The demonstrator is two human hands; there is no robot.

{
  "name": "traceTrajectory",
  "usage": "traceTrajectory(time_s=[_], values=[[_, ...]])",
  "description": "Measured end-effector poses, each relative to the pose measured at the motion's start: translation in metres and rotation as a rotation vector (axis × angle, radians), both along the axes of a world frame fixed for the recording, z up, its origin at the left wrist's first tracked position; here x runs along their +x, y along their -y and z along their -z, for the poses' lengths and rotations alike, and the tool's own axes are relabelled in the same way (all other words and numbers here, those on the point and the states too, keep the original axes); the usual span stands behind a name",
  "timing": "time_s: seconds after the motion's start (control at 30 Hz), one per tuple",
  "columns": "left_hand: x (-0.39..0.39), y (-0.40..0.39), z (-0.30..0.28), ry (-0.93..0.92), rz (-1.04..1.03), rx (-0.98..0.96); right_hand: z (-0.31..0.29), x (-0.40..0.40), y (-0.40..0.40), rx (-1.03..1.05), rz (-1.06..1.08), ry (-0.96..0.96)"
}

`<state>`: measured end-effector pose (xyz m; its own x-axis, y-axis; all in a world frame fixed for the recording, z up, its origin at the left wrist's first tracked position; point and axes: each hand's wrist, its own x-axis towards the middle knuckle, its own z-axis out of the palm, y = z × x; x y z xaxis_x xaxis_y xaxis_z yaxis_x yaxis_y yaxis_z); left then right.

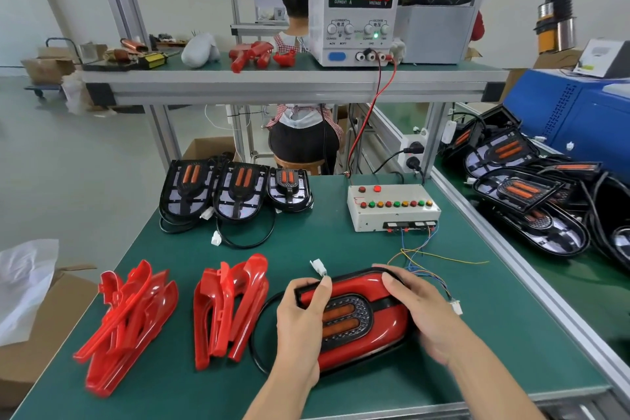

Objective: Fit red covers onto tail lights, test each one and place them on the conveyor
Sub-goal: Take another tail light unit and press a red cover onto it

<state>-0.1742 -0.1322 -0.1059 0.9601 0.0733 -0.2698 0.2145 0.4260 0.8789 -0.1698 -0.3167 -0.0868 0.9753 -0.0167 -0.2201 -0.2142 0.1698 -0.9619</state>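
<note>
**Covered tail light held flat on desk, both hands on it**

A tail light [354, 317] with a red cover fitted is seen lying flat on the green desk [341, 249], near its front edge. All places below are given relative to this tail light.

The left hand [303, 310] is laid on the left end; its fingers are curled over the rim, grasping the tail light. A white connector [318, 266] is seen just behind the fingertips; whether it is pinched cannot be told. The right hand [419, 307] is placed on the right end, fingers curved over the far edge, grasping it as well. This hand is partly blurred.

To the left, two piles of loose red covers [231, 307] are recorded, apart from the tail light. Behind and to the left, three uncovered tail lights [235, 191] are propped in a row. Behind and slightly right, a white test box [392, 208] with coloured buttons is noted; thin coloured wires [419, 259] are run from it toward the right hand. On the shelf above, a power supply [358, 14] is read at 0.000 A and 12.00 V. To the right, beyond the aluminium rail, more tail lights [528, 194] are heaped.
</note>
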Motion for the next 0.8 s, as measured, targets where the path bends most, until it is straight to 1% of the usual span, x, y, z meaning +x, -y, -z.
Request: traceTrajectory(time_s=[0.07,0.27,0.5,0.8], values=[[0.0003,0.0000,0.0001,-0.001,-0.001,-0.001,0.0019,0.0012,-0.0030,0.041,0.038,0.011],[0.0006,0.0002,0.0013,0.019,-0.008,0.025,0.0036,0.0025,-0.0049,0.101,0.062,-0.042],[0.0008,0.0000,0.0029,0.030,-0.016,0.037,-0.0010,0.0060,-0.0030,0.117,0.054,-0.093],[0.0020,0.0006,0.0055,0.019,-0.012,0.024,0.0000,0.0076,-0.0048,0.120,0.051,-0.067]])
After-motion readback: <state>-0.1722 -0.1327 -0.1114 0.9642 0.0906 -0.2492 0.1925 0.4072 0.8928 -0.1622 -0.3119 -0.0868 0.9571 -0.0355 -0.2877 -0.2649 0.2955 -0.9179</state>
